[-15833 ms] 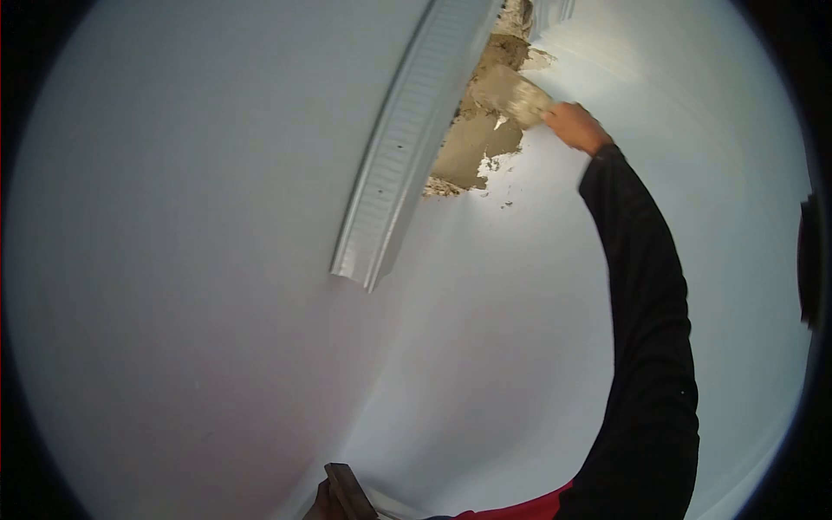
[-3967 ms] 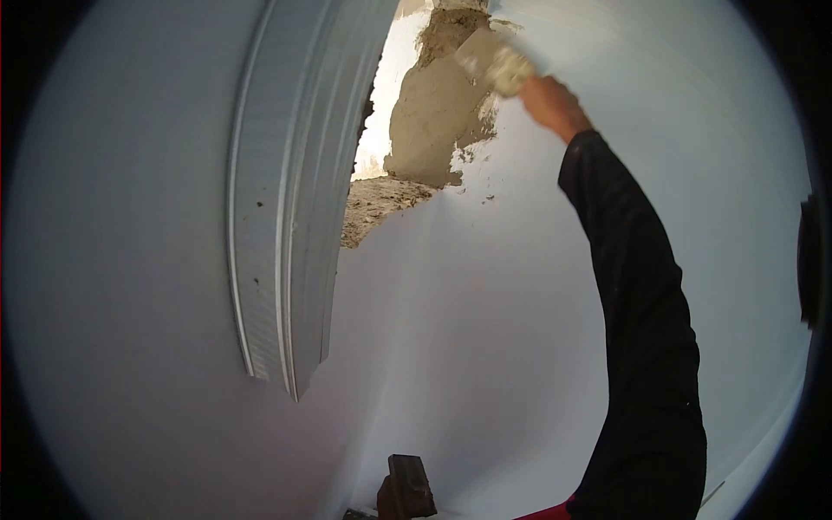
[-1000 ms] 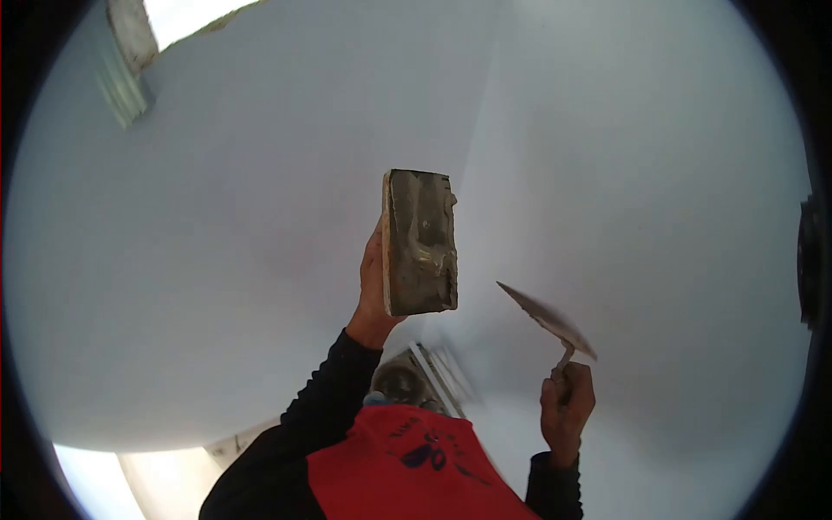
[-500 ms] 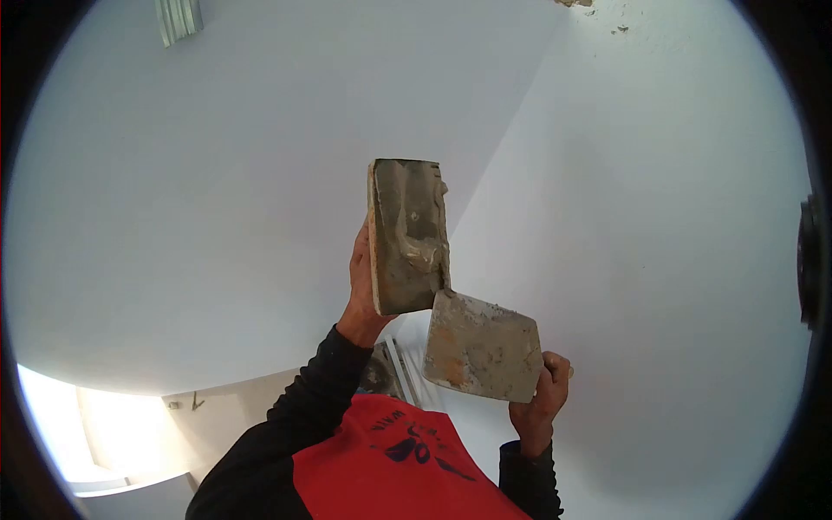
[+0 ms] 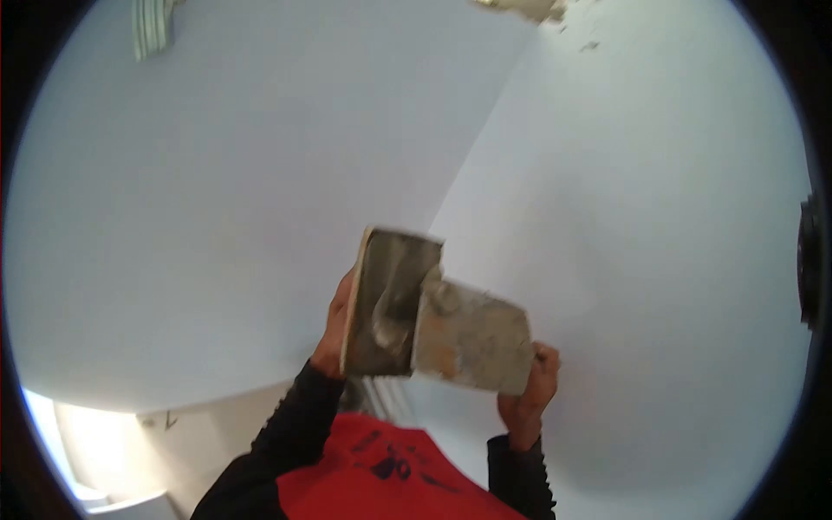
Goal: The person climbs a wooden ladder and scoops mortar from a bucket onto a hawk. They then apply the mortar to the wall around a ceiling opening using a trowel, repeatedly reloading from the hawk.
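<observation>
My left hand (image 5: 334, 328) is wrapped around a narrow rectangular plastering float (image 5: 368, 295), whose dark face points up. A streak of wet plaster (image 5: 392, 329) lies on that face. My right hand (image 5: 533, 390) grips a wide, flat trowel (image 5: 475, 338) from its right side; the handle is mostly hidden. Grey plaster and a rusty patch coat the trowel blade. Its left edge overlaps the float's right edge, with a small lump of plaster (image 5: 445, 299) near the blade's upper left corner. The fingers of my left hand are partly hidden behind the float.
Two pale walls (image 5: 607, 217) meet in a corner line ahead. Broken, rough patches (image 5: 524, 9) show at the top. A pale ridged piece (image 5: 152, 30) is at upper left, a dark object (image 5: 809, 260) at the right edge. Bright light comes from lower left.
The float has moved down and left and tilted slightly. The trowel blade now overlaps its right edge, and plaster has gathered at the blade's corner. The view has shifted a little.
</observation>
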The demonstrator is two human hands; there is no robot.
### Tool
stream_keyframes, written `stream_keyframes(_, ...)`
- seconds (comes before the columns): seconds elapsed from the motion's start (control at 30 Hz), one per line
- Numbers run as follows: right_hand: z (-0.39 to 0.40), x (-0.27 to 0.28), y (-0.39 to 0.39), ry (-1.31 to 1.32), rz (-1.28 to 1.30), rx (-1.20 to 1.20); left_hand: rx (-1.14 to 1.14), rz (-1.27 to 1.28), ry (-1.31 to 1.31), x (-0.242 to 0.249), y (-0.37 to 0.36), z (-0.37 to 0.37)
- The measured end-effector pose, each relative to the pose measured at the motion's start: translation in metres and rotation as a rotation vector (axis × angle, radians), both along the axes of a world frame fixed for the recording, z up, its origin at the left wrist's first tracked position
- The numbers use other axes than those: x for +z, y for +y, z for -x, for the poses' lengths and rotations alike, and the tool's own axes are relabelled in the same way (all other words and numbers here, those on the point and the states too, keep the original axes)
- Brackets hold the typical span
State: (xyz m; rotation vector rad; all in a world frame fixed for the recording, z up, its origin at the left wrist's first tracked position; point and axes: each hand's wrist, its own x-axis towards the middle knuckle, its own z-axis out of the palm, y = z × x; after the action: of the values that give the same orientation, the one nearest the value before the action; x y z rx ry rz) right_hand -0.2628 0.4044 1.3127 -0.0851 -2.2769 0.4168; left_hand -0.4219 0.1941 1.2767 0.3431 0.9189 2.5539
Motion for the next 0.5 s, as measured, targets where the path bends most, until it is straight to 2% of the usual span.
stream_keyframes(0.07,0.002,-0.010,0.002,-0.009,0.320,-0.005,-0.065,-0.011,0.071,0.017,0.000,0.003)
stream_keyframes(0.1,0.004,0.000,0.001,0.044,0.282,-0.024,-0.088,-0.031,0.097,0.021,-0.001,0.004)
stream_keyframes(0.17,-0.005,0.020,-0.006,0.030,-0.040,-0.039,-0.123,-0.067,0.149,0.021,0.001,-0.002)
stream_keyframes(0.23,-0.008,0.034,-0.008,0.051,-0.123,-0.076,-0.302,-0.219,0.007,0.023,0.000,0.001)
stream_keyframes(0.27,-0.009,0.040,-0.009,0.055,-0.187,-0.091,-0.316,-0.231,0.020,0.025,-0.001,0.002)
stream_keyframes(0.3,-0.011,0.049,-0.008,0.059,-0.203,-0.104,-0.340,-0.229,0.046,0.032,-0.001,-0.003)
stream_keyframes(0.37,-0.006,0.073,-0.008,0.080,-0.063,-0.143,-0.392,-0.166,0.052,0.035,-0.004,0.002)
stream_keyframes(0.47,0.005,0.146,-0.015,0.117,-0.187,-0.228,-0.429,-0.094,-0.015,0.027,-0.010,0.003)
stream_keyframes(0.5,0.012,0.172,-0.019,0.157,-0.229,-0.250,-0.472,-0.096,0.006,0.008,-0.009,0.008)
